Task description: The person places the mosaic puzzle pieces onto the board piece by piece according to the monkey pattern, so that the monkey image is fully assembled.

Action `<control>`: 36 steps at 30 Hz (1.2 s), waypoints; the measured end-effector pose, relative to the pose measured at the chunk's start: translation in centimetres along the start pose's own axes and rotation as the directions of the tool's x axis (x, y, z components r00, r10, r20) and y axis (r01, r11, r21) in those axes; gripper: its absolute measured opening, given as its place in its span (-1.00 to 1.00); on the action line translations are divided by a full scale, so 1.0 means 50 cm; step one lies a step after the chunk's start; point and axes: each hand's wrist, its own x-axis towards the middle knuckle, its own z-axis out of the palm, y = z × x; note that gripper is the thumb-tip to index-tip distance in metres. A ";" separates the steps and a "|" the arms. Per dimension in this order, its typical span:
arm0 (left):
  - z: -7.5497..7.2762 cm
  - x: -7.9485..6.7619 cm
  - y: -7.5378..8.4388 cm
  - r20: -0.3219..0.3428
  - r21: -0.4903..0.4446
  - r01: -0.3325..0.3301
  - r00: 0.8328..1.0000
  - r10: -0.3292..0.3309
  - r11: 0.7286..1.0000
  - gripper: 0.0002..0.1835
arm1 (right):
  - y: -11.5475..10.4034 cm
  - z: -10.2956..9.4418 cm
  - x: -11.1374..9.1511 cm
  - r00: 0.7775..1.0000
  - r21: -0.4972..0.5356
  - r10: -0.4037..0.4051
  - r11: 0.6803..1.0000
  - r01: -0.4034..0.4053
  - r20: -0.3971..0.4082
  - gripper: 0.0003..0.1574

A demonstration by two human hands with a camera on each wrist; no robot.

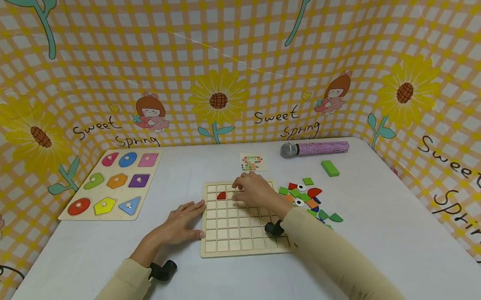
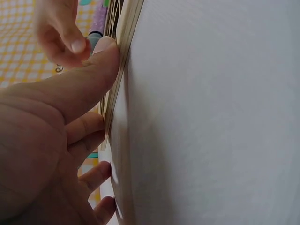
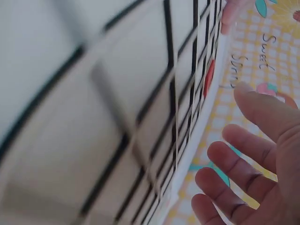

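Note:
A wooden grid board (image 1: 228,234) lies on the white table, with a red quarter-round piece (image 1: 221,196) in one of its upper left cells. My left hand (image 1: 182,224) touches the board's left edge, its fingers stretched out and the thumb nearer me; the left wrist view shows that thumb (image 2: 101,61) against the side of the board. Over the upper part of the grid, to the right of the red piece, hovers my right hand (image 1: 254,190). Its fingers (image 3: 229,166) are loosely bent and apart in the right wrist view, with nothing between them.
Right of the board lie loose coloured pieces (image 1: 313,192), some behind the right forearm. A pattern card (image 1: 251,162) sits behind the board. A microphone (image 1: 318,148) and a green block (image 1: 330,168) are at the back right, a shape puzzle (image 1: 114,193) at the left.

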 end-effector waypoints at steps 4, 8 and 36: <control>0.000 0.001 -0.003 0.000 -0.013 -0.020 1.000 0.020 1.000 -0.15 | 0.038 -0.029 -0.027 0.999 -0.007 -0.011 1.000 0.011 -0.036 -0.54; 0.000 0.002 -0.004 0.009 -0.024 -0.020 1.000 0.020 1.000 -0.15 | 0.095 -0.061 -0.060 0.998 0.008 -0.004 1.000 0.004 -0.066 -0.53; -0.005 -0.002 0.004 0.014 -0.022 -0.013 1.000 0.013 1.000 -0.15 | 0.406 -0.132 -0.163 0.981 0.028 0.192 0.981 -0.192 -0.006 -0.49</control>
